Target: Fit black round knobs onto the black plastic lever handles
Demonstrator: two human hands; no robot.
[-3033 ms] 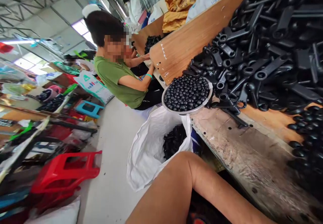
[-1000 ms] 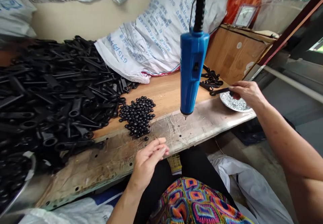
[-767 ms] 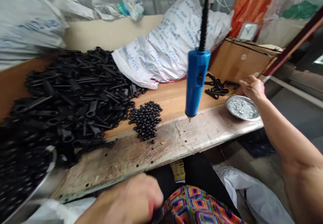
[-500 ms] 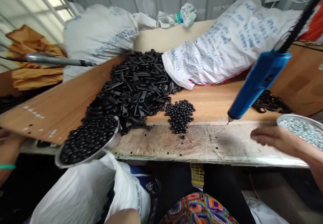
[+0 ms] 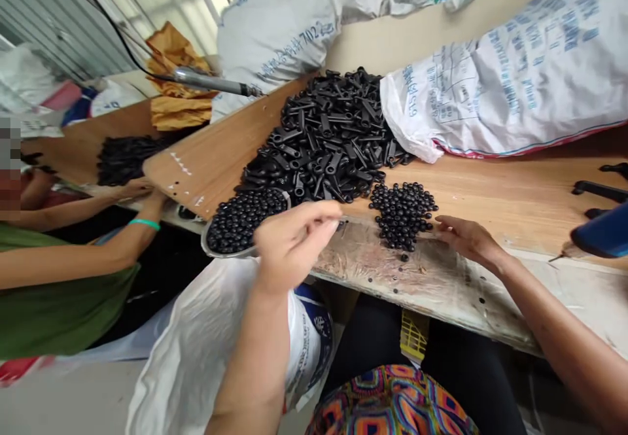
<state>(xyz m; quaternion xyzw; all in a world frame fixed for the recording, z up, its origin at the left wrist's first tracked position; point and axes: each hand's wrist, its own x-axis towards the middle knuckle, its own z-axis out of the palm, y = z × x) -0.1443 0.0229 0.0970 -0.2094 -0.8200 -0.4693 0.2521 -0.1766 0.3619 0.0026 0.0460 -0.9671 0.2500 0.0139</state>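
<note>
My left hand (image 5: 297,242) is raised over the table edge, just right of a metal bowl (image 5: 210,246) heaped with round black beads (image 5: 248,216). Its fingers are closed together, and whatever is in them is hidden. At the right edge of a small pile of black beads (image 5: 402,212) is my right hand (image 5: 466,239), thumb and fingers slightly apart, nothing visible between them. Behind the bead pile and my left hand spreads a large heap of black rod-end-like plastic parts (image 5: 333,134).
A blue electric screwdriver (image 5: 601,232) hangs at the right. White printed sacks (image 5: 510,82) lie behind; an open white sack (image 5: 186,343) stands below the table. A grey tool (image 5: 210,82) hangs at the left. Another person's arm (image 5: 118,245) with a green wristband works further left.
The view has swung left. My right hand has left the bowl of screws for the bead pile. My left hand has risen from the bottom edge to above the table edge.
</note>
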